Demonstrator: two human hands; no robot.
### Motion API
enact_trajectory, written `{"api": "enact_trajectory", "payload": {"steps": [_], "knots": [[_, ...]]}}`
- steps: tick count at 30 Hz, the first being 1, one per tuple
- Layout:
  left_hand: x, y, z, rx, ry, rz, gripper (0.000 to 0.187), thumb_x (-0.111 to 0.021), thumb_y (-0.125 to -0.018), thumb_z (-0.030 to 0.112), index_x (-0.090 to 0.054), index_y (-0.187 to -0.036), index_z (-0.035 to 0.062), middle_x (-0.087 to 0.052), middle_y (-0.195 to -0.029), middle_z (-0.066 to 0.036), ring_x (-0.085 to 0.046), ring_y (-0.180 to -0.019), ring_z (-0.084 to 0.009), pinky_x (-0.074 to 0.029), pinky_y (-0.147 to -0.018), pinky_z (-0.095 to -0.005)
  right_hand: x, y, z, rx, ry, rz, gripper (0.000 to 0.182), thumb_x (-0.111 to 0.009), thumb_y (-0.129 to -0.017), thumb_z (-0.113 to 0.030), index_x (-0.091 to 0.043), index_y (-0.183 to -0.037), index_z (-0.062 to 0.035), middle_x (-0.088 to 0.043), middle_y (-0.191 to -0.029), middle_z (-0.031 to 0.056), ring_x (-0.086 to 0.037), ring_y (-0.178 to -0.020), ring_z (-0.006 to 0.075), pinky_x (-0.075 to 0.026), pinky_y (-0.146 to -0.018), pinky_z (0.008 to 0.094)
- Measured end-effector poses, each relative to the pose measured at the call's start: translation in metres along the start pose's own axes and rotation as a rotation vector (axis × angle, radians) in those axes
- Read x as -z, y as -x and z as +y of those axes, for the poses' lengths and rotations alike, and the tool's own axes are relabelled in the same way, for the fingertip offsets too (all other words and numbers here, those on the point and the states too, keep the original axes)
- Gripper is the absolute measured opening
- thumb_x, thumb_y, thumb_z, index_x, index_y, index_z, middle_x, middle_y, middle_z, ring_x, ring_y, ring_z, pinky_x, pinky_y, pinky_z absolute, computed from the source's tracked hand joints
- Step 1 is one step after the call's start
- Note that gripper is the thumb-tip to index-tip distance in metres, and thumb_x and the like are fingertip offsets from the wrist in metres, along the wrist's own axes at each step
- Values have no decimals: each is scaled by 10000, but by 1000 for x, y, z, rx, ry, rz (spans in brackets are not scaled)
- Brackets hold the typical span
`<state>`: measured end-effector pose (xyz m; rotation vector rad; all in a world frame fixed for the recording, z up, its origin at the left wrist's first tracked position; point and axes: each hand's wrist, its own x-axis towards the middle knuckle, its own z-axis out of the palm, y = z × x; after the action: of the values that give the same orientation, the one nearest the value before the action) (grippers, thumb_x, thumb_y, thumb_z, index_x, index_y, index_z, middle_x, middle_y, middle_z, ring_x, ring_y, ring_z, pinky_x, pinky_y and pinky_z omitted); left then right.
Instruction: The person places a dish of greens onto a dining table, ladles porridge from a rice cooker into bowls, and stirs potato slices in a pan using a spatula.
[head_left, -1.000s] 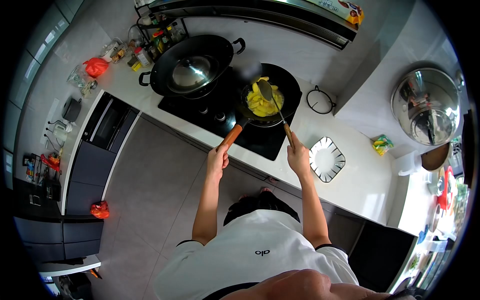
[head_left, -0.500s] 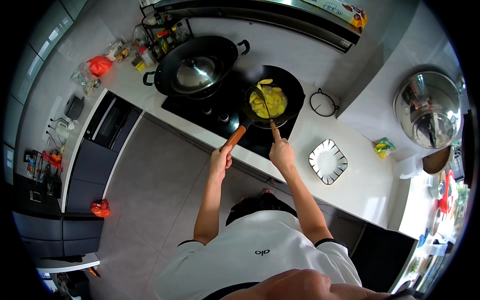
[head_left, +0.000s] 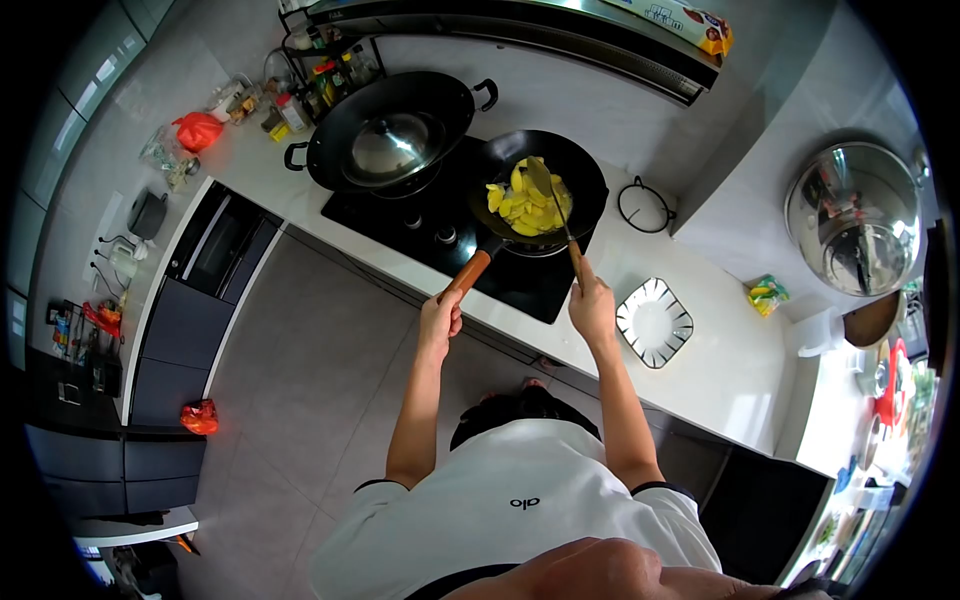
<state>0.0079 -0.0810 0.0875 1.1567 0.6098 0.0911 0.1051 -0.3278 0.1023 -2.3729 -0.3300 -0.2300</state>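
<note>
My left hand [head_left: 440, 322] is closed round the wooden handle [head_left: 468, 275] of a black frying pan [head_left: 590, 188] on the right side of the stove. Yellow slices [head_left: 525, 207] lie in the pan. Closed on the wooden handle of a metal spatula [head_left: 539, 178] is my right hand [head_left: 592, 307]; the spatula's blade is over the slices near the pan's middle. To the right of my right hand, a white dish with dark stripes [head_left: 655, 323] rests on the counter.
A large black wok [head_left: 340, 150] with a metal lid [head_left: 392, 150] stands left of the pan. Behind the dish is a black ring stand [head_left: 646, 206]. Seasoning bottles [head_left: 325, 85] and a red bag [head_left: 199, 131] are at the back left. The range hood [head_left: 560, 48] overhangs the stove.
My right hand has moved to the right with the spatula, whose blade has shifted right. The slices have spread left in the pan. My left hand keeps its hold on the handle.
</note>
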Motion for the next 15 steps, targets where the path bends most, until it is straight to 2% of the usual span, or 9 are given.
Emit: {"api": "enact_trajectory", "payload": {"steps": [7,15], "knots": [[1,0,2,-1,-5,6,237,-616,-857,269,-518,-764,74,-405,-575,45,-370,-417,-49,-256,-376,-209,30,8,16,39,68,-133,549,-578,-785,-8,-488,-1326,-47,-622,-809,231,-614,-743,396,-489,-704,450],[0,-1,1,7,-11,4,245,-605,-873,262,-490,-763,75,-408,-575,30,-373,-406,-62,-248,-366,-212,10,-17,37,3,164,-103,570,-564,-793,-7,-464,-1350,-71,-616,-843,227,-609,-747,406,-495,-693,465]]}}
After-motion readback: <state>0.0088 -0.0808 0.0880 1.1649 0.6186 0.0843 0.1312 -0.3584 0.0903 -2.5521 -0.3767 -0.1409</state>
